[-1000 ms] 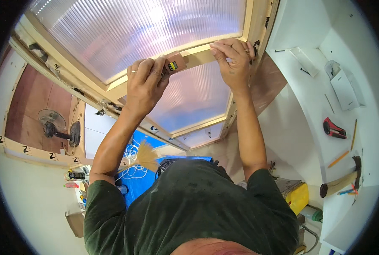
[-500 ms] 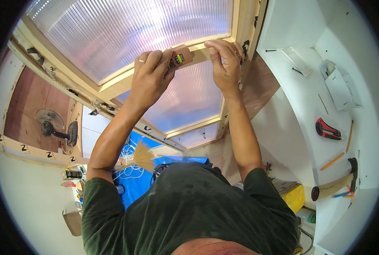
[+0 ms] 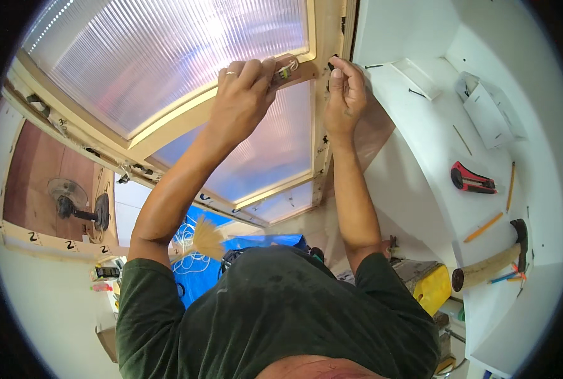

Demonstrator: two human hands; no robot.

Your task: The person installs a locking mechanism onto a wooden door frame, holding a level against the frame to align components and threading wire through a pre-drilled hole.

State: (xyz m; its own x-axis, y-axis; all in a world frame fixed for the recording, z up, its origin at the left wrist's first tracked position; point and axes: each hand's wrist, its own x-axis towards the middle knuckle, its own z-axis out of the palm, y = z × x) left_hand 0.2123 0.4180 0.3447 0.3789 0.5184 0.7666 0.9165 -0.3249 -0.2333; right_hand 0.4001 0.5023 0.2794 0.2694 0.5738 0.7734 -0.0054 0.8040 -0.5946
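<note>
My left hand [image 3: 240, 95] is closed around a small brown container [image 3: 285, 74] with a dark and yellowish-green label; a thin pale curl lies at its far end. The container is held against the middle rail of a pale wooden frame [image 3: 186, 129] with ribbed translucent panels [image 3: 186, 57]. To the right, my right hand [image 3: 346, 95] has its thumb and index finger drawn together at a small black piece [image 3: 333, 62] on the frame's right edge. The other fingers are curled, and exactly what the black piece is cannot be made out.
On the white shelf [image 3: 414, 151] at right lie a red-and-black utility knife [image 3: 473, 179], pencils [image 3: 483, 227], a wooden-handled hammer [image 3: 490, 267], screws and a white box [image 3: 486, 117]. A straw broom [image 3: 204, 239] and blue sheet [image 3: 196, 281] are below left. A fan [image 3: 73, 202] stands beyond.
The view has shifted, so frame and shelf sit further left. My left hand has moved right along the rail with the container. My right fingertips have come to the black piece at the frame edge.
</note>
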